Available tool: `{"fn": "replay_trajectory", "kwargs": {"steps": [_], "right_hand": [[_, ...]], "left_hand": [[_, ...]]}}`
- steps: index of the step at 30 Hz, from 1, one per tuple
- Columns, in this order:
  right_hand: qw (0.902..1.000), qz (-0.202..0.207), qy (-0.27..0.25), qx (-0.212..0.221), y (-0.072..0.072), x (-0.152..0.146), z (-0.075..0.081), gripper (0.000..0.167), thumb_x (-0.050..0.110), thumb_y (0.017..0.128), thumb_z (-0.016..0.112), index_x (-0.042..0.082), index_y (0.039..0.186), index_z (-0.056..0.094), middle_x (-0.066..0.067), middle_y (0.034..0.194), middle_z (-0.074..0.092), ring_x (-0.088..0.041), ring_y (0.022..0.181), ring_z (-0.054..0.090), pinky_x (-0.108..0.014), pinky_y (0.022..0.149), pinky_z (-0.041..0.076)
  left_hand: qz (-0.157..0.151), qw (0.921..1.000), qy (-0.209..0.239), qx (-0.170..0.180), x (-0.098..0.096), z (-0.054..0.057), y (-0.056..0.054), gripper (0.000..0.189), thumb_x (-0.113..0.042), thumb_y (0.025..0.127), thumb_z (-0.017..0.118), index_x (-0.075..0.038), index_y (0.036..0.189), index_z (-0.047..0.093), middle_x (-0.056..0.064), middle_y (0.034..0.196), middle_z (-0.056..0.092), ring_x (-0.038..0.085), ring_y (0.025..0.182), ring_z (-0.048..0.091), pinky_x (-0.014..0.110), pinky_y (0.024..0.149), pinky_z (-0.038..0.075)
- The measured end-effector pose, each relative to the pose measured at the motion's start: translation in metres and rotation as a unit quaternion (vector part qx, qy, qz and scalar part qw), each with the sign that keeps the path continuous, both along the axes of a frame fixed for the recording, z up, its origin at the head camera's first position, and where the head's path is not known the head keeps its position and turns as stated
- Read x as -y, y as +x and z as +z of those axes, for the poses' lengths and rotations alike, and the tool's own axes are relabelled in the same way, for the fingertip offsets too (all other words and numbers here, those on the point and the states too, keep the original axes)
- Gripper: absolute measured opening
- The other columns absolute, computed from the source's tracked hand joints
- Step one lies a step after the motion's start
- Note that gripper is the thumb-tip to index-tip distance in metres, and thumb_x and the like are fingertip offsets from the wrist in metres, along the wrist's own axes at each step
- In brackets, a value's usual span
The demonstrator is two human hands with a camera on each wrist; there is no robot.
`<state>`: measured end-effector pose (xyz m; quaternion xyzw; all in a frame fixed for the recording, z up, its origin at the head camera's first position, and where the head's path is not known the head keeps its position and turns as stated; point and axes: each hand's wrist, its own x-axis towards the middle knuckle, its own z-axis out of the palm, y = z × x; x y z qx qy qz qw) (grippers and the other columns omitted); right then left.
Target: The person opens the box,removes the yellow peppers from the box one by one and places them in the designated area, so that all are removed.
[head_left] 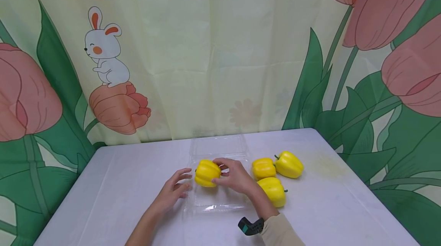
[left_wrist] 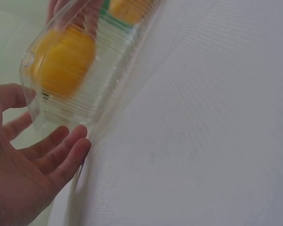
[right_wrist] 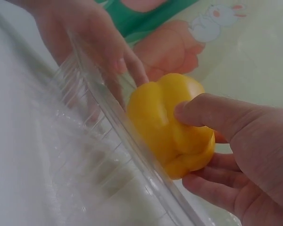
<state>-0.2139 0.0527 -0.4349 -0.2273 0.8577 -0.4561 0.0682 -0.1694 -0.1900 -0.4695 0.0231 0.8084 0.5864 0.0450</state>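
Looks like the loading step: the right hand (head_left: 236, 177) has its fingers (right_wrist: 212, 113) curled round a glossy, ribbed yellow bell pepper (head_left: 207, 173) just inside the clear plastic clamshell tray (head_left: 220, 200), so next I'd guess it needs setting down and letting go. The left hand (head_left: 173, 188) rests with straight fingers against the tray's left edge. Three more yellow peppers (head_left: 275, 173) sit right of the tray on the white tabletop (head_left: 103, 184).
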Motion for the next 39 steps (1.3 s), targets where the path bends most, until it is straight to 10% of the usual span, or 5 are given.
{"fn": "replay_trajectory", "kwargs": {"steps": [39], "right_hand": [[0.9989,0.011,-0.03,-0.034,0.009,-0.018,0.015,0.058,0.03,0.081,0.078,0.019,0.134,0.055,0.0,0.126,0.062,-0.02,0.109,0.061,-0.032,0.091,0.055]], "left_hand": [[0.011,0.9999,-0.005,0.002,-0.002,-0.002,0.0,0.044,-0.014,0.096,0.056,-0.02,0.139,0.047,0.014,0.135,0.055,0.024,0.103,0.065,0.037,0.082,0.059]]}}
